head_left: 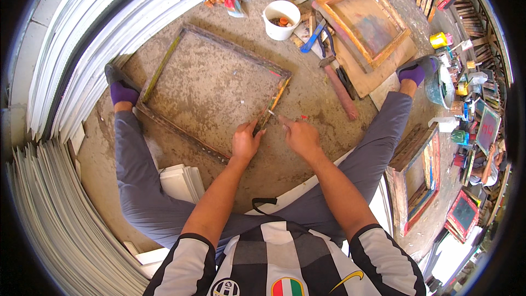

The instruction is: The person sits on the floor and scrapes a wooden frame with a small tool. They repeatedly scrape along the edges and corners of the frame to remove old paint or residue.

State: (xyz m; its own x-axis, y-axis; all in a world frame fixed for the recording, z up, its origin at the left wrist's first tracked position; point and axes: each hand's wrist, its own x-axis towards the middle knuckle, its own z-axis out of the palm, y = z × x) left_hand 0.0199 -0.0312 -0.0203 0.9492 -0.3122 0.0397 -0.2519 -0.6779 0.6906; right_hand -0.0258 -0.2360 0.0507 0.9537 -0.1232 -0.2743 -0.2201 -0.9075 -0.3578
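An empty wooden frame [235, 48], dark and weathered with yellowish paint on some bars, lies flat on the floor between my legs. My left hand [246, 142] is closed on its right-hand bar near the lower end, thumb and fingers against the wood. Just right of that bar is my right hand [302, 136], its fingers curled together and the index finger toward the bar. A small whitish piece [271, 112] shows on the bar close to that fingertip. Whatever my right fingers pinch is too small to make out.
Ahead to the right lie a hammer [342, 92], dark-handled pliers [329, 43] and a blue-handled tool [313, 36]. A white bucket [280, 32] stands beyond. A second frame [397, 44] rests on brown board. Stacked white sheets [71, 203] line the left; paint containers [438, 40] stand far right.
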